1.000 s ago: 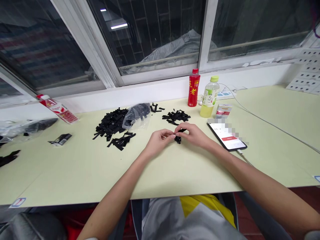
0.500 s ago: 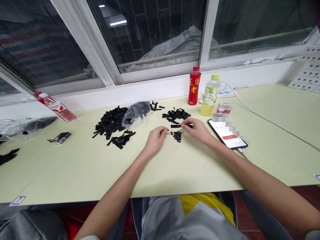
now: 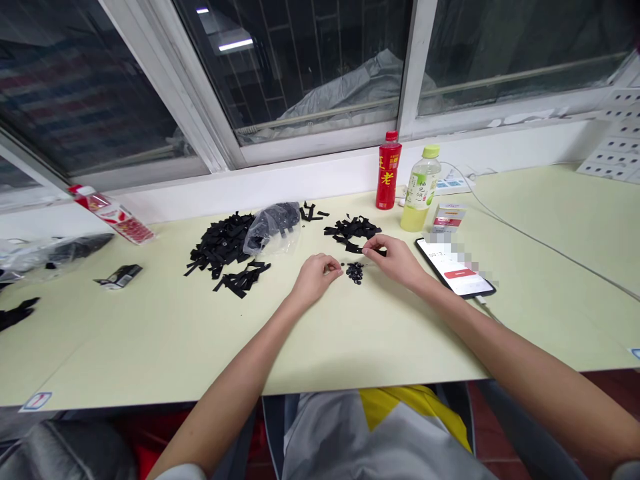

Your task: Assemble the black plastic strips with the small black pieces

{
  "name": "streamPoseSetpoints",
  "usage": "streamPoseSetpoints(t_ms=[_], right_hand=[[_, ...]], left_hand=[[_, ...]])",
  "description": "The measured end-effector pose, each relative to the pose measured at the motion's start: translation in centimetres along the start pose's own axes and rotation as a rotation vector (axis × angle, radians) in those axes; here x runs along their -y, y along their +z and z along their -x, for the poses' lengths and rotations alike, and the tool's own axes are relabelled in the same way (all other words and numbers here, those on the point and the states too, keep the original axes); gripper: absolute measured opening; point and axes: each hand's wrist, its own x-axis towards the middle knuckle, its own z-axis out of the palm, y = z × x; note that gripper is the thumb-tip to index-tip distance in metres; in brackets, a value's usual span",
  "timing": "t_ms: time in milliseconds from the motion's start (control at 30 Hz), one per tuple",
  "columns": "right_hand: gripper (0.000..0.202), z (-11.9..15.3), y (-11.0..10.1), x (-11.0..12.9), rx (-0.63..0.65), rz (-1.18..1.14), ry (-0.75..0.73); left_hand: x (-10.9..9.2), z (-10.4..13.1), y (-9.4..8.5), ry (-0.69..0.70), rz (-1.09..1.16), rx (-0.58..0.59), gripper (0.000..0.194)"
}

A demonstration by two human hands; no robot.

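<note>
At the left of the counter (image 3: 190, 353), a bottle (image 3: 117, 215) lies against the back wall. Right of it, towards the back edge, the big heap (image 3: 223, 241) of black strips meets the clear bag (image 3: 274, 230), with a small batch (image 3: 243, 278) in front. Brush these with your left forearm and strips could scatter.

Your left hand (image 3: 313, 280) sits mid-counter, thumb and fingertips nearly closed; you can't tell from here whether they pinch anything. A loose ring (image 3: 343, 265) lies just beside them, and a careless nudge could roll it away.

The rings (image 3: 355, 273) lie between your hands, small enough to stick together or spill if a finger drags through. Behind them is the far heap (image 3: 356, 229); your strip could get mixed up with it, being so near.

Your right hand (image 3: 393, 262) pinches that strip (image 3: 354, 249), narrow and limp, so it may twist or slip. Further right, your forearm runs close to the phone (image 3: 457, 270) and could knock it.
</note>
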Motion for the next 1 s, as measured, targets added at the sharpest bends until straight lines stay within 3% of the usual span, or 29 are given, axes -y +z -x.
streamPoseSetpoints(t_ms=[267, 567, 767, 900, 1000], right_hand=[[0.014, 0.0, 0.1, -0.3, 0.027, 0.023, -0.01], [0.015, 0.0, -0.1, -0.2, 0.058, 0.029, -0.013], [0.015, 0.4, -0.2, 0.3, 0.272, -0.039, -0.079], [0.018, 0.9, -0.2, 1.1, 0.434, -0.127, -0.097], [0.016, 1.1, 0.1, 1.4, 0.411, -0.119, -0.117]], left_hand=[[0.2, 0.0, -0.7, -0.115, 0.047, 0.043, 0.016], [0.3, 0.0, -0.7, -0.069, 0.004, 0.092, 0.019], [0.1, 0.7, -1.1, 0.006, -0.038, 0.063, 0.028], [-0.7, 0.7, -1.7, -0.066, 0.195, 0.06, 0.03], [-1.6, 0.8, -1.6, -0.156, 0.466, 0.103, 0.037]])
